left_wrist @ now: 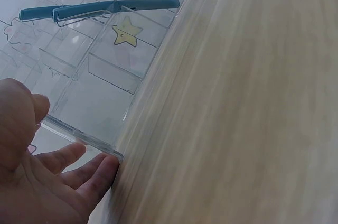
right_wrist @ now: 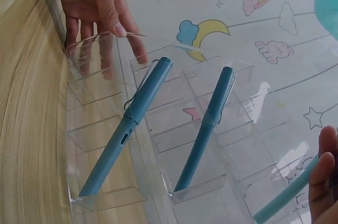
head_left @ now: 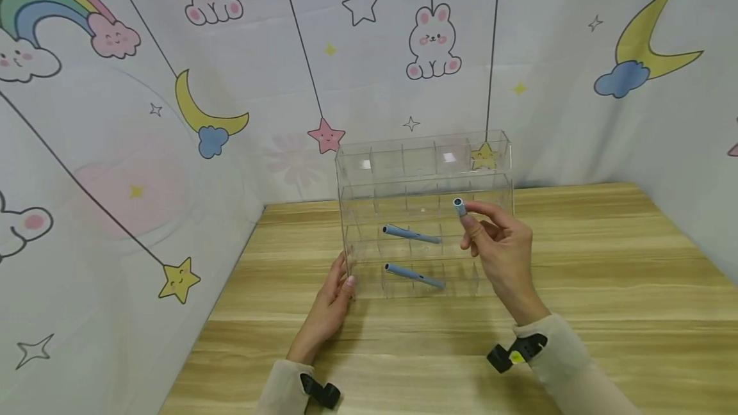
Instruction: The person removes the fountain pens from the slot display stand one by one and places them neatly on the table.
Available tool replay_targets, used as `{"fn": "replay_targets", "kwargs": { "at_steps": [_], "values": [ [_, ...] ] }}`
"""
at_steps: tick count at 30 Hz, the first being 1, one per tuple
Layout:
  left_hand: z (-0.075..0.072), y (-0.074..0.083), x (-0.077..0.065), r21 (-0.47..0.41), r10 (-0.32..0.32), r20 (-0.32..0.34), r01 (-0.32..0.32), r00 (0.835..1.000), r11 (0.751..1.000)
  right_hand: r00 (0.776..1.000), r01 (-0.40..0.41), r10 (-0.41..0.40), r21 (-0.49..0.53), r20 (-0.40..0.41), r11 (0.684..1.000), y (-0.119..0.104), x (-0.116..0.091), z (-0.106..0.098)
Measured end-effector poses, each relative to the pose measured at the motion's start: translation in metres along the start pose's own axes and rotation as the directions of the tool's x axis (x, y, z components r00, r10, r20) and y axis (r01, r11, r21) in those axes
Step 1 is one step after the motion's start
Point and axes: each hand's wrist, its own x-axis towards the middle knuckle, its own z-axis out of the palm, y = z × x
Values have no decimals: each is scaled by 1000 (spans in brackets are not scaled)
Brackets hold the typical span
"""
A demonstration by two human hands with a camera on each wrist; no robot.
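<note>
A clear acrylic rack [head_left: 423, 194] with stepped, divided tiers stands on the table. My left hand [head_left: 331, 303] rests against its left side, fingers fairly straight along the panel [left_wrist: 74, 174] and thumb by the front edge. One blue pen [head_left: 410, 234] with a wire clip lies slanted in a lower-middle tier; a second blue pen [head_left: 414, 275] lies in the bottom tier. Before the rack's right part, my right hand [head_left: 500, 242] pinches a third blue pen [right_wrist: 285, 195] between thumb and fingers. That pen points toward the head camera, so most of its length is hidden there.
The wood-grain table [head_left: 392, 351] extends in front of the rack and to both sides. Behind it hangs a white curtain [head_left: 380, 75] printed with rabbits, stars and moons. Thin clear dividers [right_wrist: 200, 187] split the tiers into several compartments.
</note>
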Motion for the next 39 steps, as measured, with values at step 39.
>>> {"fn": "replay_targets", "kwargs": {
  "at_steps": [39],
  "values": [
    [0, 2, -1, -8, -3, 4, 3, 1000, 1000, 979, -146, 155, 77, -129, 986, 7, -4, -31]
  ]
}}
